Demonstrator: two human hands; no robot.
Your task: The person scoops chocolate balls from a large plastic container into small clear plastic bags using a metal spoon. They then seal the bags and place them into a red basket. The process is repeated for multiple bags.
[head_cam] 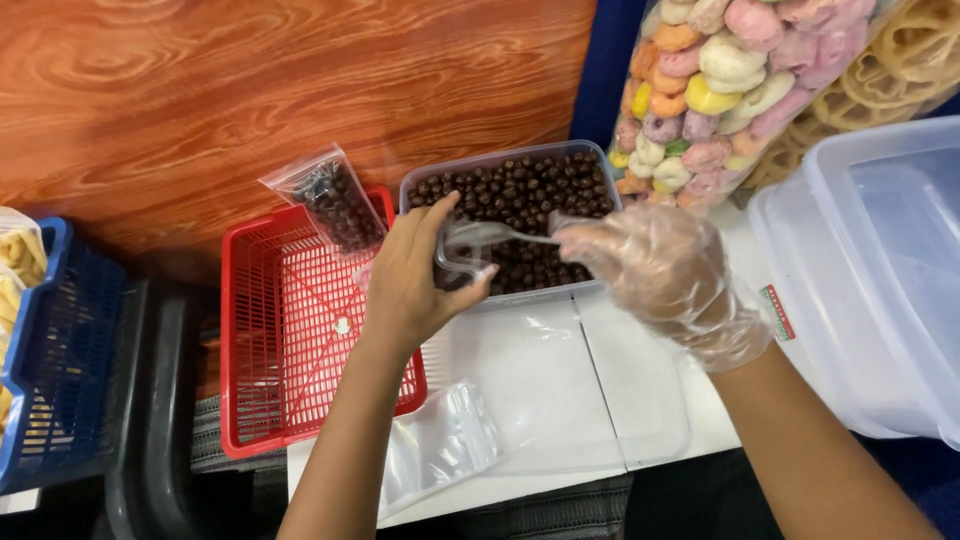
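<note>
The bare left hand pinched a small clear plastic bag by its mouth, fingers closed on the thin film at the near rim of a clear rectangular tub filled with round, dark brown, glossy chocolate balls. At three o'clock from it, the right hand, sheathed in a loose, crinkled transparent glove, gripped a clear plastic spoon whose bowl reached into the bag's opening; the spoon was hard to tell from the film around it. At nine o'clock of the tub sat a red latticed plastic basket, with one filled, sealed bag of chocolate balls leaning on its far edge. A clear flat lid and a stack of empty bags lay on the white table at six o'clock. At one o'clock stood a big bag of pastel ring-shaped snacks, its top cut off. A large translucent bin at three o'clock and a blue basket at nine o'clock were both partly out of view.
</note>
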